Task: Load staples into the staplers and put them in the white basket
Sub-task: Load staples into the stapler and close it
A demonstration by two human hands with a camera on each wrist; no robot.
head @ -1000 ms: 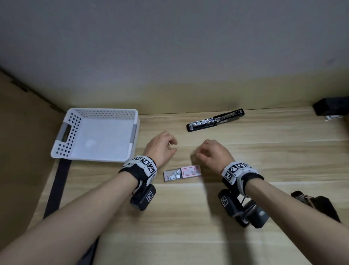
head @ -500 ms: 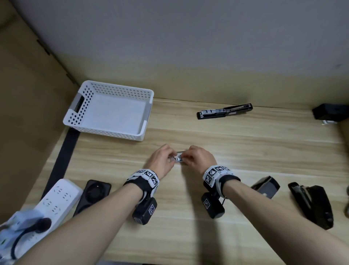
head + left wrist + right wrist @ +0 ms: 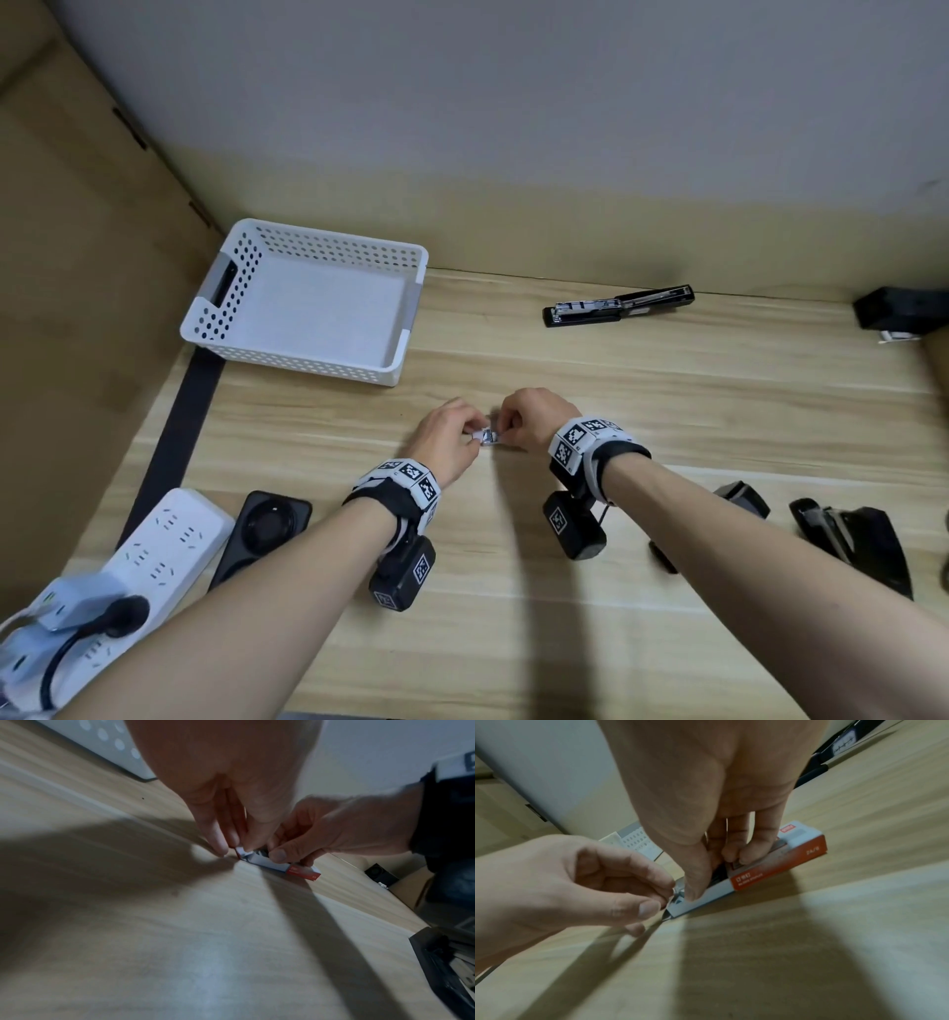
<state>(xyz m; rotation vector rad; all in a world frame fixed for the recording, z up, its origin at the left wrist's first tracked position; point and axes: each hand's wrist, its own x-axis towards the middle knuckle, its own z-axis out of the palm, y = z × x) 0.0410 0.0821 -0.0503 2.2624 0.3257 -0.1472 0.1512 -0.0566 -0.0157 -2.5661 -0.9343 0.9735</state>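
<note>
Both hands meet over the pale wood desk (image 3: 513, 642): left hand (image 3: 449, 442) pinches the staple box (image 3: 770, 866) flap, right hand (image 3: 536, 419) grips its body. White basket (image 3: 308, 354) sits beyond the left hand, open stapler (image 3: 616, 307) beyond the right, against a grey wall (image 3: 513, 103).

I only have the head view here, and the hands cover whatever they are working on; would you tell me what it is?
Observer: It is a small grey and red staple box lying on the wooden table.
Operator: Thank you. Is the right hand actually on it?
Observer: Yes, the right hand presses down on the box, thumb at its open end.
Operator: And the left hand?
Observer: The left hand pinches something small and silvery at that open end; whether it is a strip of staples is too small to tell.
</note>
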